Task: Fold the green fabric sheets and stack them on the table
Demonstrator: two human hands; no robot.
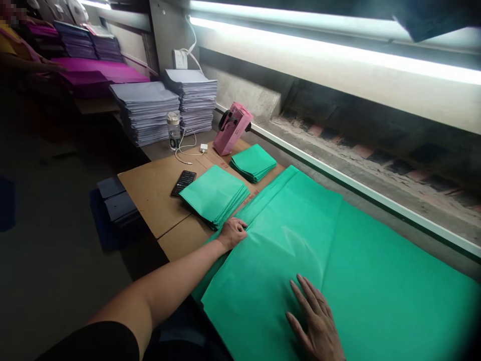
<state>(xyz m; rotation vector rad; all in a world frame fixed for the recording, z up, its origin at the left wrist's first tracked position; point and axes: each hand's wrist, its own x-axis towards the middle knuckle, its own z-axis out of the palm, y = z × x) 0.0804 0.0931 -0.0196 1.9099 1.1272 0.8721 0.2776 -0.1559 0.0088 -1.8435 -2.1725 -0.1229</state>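
Note:
A large green fabric-like sheet (278,250) lies over the near part of the table, its left part doubled over in layers. At its left edge my left hand (233,232) has its fingers curled closed on the sheet's margin. My right hand (317,321) rests on the sheet nearer to me, open, with fingers spread and nothing in them. Just beyond my left hand sits a stack of folded green pieces (215,193). A smaller green stack (254,161) lies farther back.
Brown cardboard (150,193) covers the tabletop. On it are a phone (184,183), a white charger (203,148) and a pink bag (233,128). A bottle (173,131) stands by tall grey stacks (146,110). Far left, a person's arm (35,65) reaches toward magenta sheets (108,70).

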